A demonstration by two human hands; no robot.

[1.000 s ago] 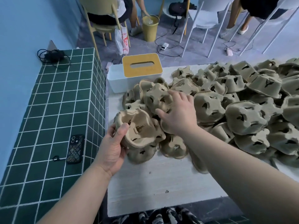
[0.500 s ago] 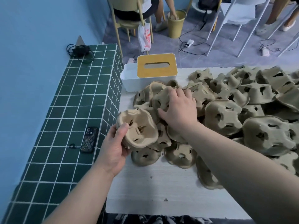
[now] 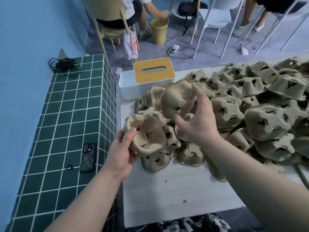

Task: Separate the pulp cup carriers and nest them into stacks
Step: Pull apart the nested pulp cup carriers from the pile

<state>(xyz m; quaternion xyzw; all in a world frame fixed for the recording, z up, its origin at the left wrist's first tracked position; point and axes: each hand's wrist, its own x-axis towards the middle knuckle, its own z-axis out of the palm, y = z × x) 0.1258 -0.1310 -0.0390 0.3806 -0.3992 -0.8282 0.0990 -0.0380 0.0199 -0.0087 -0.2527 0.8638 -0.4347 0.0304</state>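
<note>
A big heap of brown pulp cup carriers (image 3: pixel 260 121) covers the right and far part of the white table (image 3: pixel 175 195). My left hand (image 3: pixel 121 151) grips a nested stack of carriers (image 3: pixel 147 136) by its left rim, hollow side facing me, at the heap's near-left edge. My right hand (image 3: pixel 199 119) holds a single carrier (image 3: pixel 175 99) lifted off the heap, thumb under its near edge and fingers on its far side. That carrier is tilted, with its underside toward the stack.
A white tissue box with a yellow lid (image 3: pixel 150 76) stands at the table's far left corner. Left of the table is a green tiled counter (image 3: pixel 58 124) with a phone (image 3: pixel 88 157) and a black cable (image 3: pixel 64 65). Chairs and seated people are beyond.
My right hand went from pressing on the heap to lifting one carrier clear of it. The left hand keeps its hold on the stack. The camera has shifted closer.
</note>
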